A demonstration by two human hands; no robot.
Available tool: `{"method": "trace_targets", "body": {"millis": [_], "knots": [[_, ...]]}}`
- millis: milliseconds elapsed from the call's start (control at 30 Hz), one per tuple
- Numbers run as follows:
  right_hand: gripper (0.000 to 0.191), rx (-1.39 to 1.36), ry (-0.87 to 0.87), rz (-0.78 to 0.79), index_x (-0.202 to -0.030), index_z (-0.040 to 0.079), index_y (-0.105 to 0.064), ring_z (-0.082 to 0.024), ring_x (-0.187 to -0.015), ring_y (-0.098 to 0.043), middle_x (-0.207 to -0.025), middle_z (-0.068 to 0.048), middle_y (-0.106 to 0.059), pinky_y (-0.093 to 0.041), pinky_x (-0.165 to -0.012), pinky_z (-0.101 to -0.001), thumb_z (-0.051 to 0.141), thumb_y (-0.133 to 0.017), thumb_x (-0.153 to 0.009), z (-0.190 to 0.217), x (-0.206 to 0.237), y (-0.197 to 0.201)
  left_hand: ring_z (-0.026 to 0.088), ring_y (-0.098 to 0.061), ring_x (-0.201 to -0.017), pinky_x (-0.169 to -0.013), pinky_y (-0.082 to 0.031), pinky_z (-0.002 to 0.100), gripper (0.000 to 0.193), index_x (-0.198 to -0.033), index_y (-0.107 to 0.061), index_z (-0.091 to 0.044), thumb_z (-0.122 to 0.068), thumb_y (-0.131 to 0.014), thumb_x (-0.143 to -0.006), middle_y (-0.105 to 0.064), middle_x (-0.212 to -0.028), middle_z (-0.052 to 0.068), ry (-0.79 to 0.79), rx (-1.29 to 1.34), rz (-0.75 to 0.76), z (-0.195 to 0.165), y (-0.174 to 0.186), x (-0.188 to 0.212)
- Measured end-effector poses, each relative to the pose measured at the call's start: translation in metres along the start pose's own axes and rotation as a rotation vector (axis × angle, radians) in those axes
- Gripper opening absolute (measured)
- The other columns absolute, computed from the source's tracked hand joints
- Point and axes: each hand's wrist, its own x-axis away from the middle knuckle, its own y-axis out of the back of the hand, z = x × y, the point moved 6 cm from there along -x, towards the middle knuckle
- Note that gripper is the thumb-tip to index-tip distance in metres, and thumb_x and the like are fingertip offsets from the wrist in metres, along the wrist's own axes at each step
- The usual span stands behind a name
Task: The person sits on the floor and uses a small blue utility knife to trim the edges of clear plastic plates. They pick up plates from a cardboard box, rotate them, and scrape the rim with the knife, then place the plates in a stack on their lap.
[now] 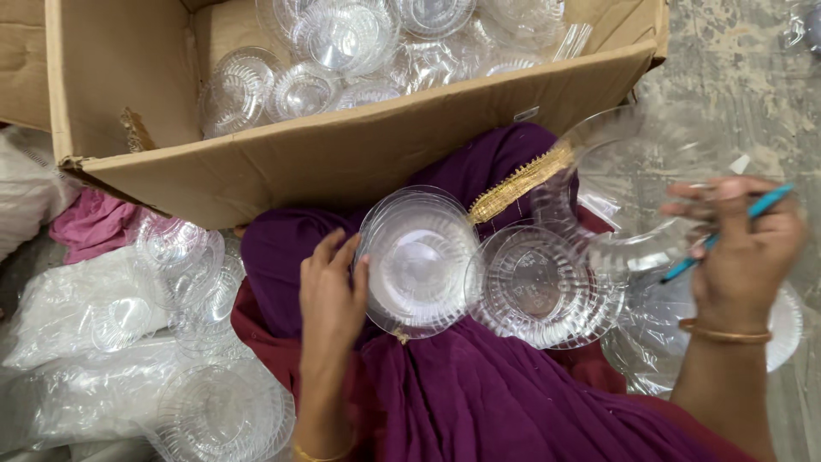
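Left hand (332,295), fingers together, steadies ribbed clear plastic bowl stack (417,261) | right hand (742,248) grips blurred clear bowl (629,184) (plus thin blue pen (727,231)) | purple cloth lap (479,393)

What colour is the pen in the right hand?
Teal-blue pen in the right hand; head view.

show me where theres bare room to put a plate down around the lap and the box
Free: the purple cloth on the lap below the two plate stacks, between the left hand and right hand; also the left part of the cardboard box. Crowded: the box's right part and the bagged plates at left.
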Motion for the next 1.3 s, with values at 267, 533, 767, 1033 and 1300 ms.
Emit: {"method": "trace_targets", "body": {"millis": [267,533,767,1033,1300], "knots": [[0.015,-0.239,-0.318,0.221,-0.110,0.003,-0.062,-0.023,-0.086,-0.077,-0.104,-0.021,-0.076,-0.039,-0.043,-0.0172,0.017,-0.060,-0.105,-0.023,0.041,-0.083,0.026,-0.074,-0.112,-0.090,-0.064,0.034,0.043,-0.144,-0.055,-0.004,-0.024,-0.052,-0.106,-0.070,-0.132,0.017,0.260,1.179,0.434,-0.050,-0.066,0.024],[0.019,-0.083,-0.328,0.361,-0.111,-0.005,-0.072,-0.015,-0.076,-0.070,-0.098,-0.020,-0.076,-0.037,-0.041,-0.0192,0.010,-0.064,-0.102,-0.021,0.037,-0.103,0.023,-0.080,-0.093,-0.073,-0.066,0.029,0.050,-0.151,-0.047,-0.005,-0.010,-0.056,-0.102,-0.077,-0.116,0.020,0.321,1.244,0.249,-0.042,-0.027,0.011],[0.020,-0.045,-0.372,0.364,-0.106,-0.006,-0.072,-0.018,-0.076,-0.075,-0.093,-0.019,-0.077,-0.038,-0.038,-0.0199,0.011,-0.065,-0.099,-0.023,0.036,-0.113,0.021,-0.081,-0.088,-0.068,-0.068,0.027,0.048,-0.148,-0.049,-0.005,-0.005,-0.058,-0.101,-0.079,-0.111,0.019,0.266,1.110,0.033,-0.042,-0.007,0.005],[0.022,-0.095,-0.401,0.341,-0.110,-0.007,-0.070,-0.022,-0.075,-0.075,-0.094,-0.020,-0.076,-0.036,-0.038,-0.0199,0.011,-0.063,-0.099,-0.027,0.034,-0.117,0.022,-0.081,-0.084,-0.064,-0.069,0.028,0.022,-0.116,-0.053,0.002,-0.001,-0.064,-0.097,-0.077,-0.107,0.022,0.244,1.233,-0.177,-0.038,-0.004,0.004],[0.023,-0.091,-0.393,0.377,-0.110,-0.008,-0.070,-0.021,-0.073,-0.074,-0.094,-0.023,-0.077,-0.036,-0.038,-0.0204,0.011,-0.063,-0.100,-0.034,0.037,-0.112,0.023,-0.081,-0.087,-0.068,-0.071,0.030,0.015,-0.105,-0.055,0.003,-0.005,-0.067,-0.099,-0.077,-0.107,0.023,0.203,1.272,-0.220,-0.034,-0.003,0.005]]}}
